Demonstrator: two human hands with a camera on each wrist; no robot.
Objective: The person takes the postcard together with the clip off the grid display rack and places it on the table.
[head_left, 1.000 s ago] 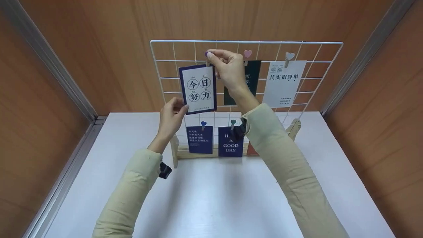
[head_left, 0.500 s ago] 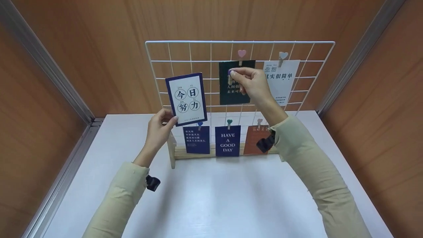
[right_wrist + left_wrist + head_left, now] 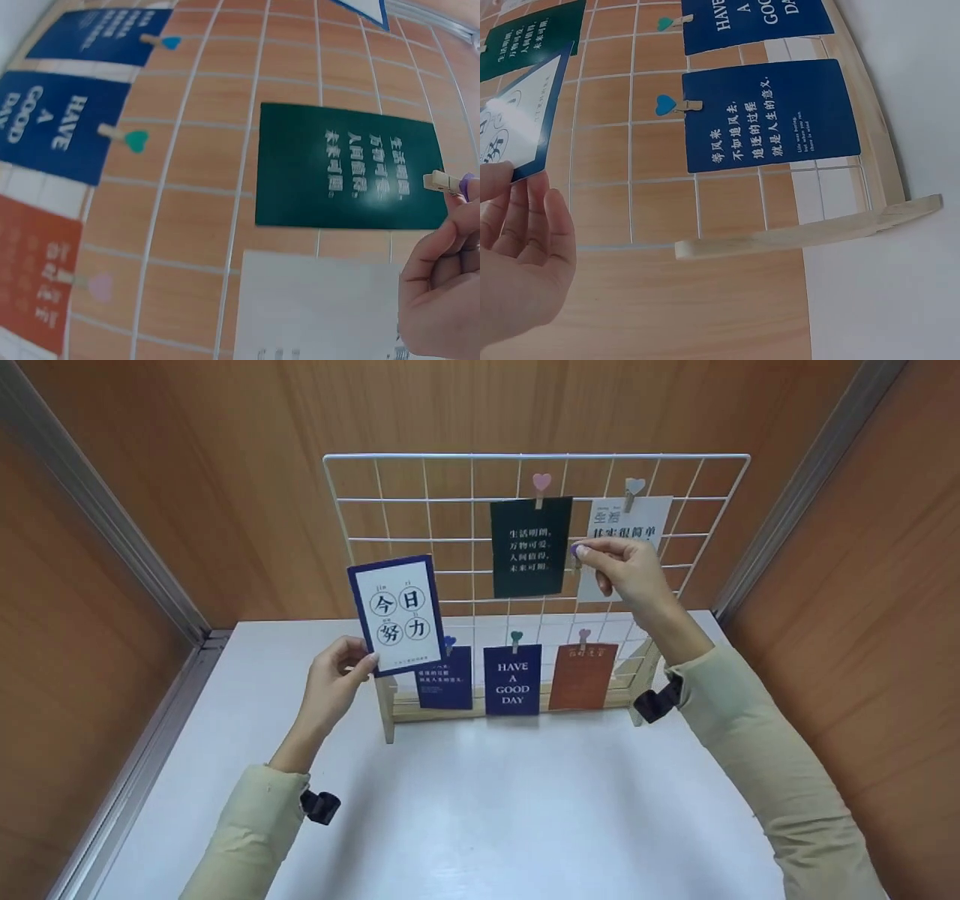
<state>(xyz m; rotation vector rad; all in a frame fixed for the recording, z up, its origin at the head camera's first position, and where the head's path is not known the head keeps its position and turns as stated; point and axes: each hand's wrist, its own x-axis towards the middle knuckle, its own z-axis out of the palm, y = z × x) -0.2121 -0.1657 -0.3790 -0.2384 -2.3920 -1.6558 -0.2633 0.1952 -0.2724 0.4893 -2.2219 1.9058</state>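
Observation:
My left hand (image 3: 333,676) pinches the lower left corner of a white card with a dark blue border (image 3: 397,615), away from the grid and tilted slightly. In the left wrist view the card (image 3: 544,127) shows partly, thumb on its front and fingers behind. My right hand (image 3: 628,577) pinches a wooden clothespin with a purple top (image 3: 576,553), in front of the white card at the upper right. The right wrist view shows this clothespin (image 3: 444,182) between thumb and fingers, nothing in its jaws that I can see. A dark green card (image 3: 531,547) hangs on the white wire grid (image 3: 457,540).
Pink and white heart clothespins hold the green card and a white card (image 3: 637,510) in the upper row. Below hang a blue card (image 3: 450,690), a HAVE A GOOD DAY card (image 3: 513,681) and an orange card (image 3: 583,676). The grid's wooden base (image 3: 401,709) stands on a white table (image 3: 450,810).
The purple clothespin came off the grid and moved right and down in my right hand. My left hand drew the bordered card off the grid, down and to the left.

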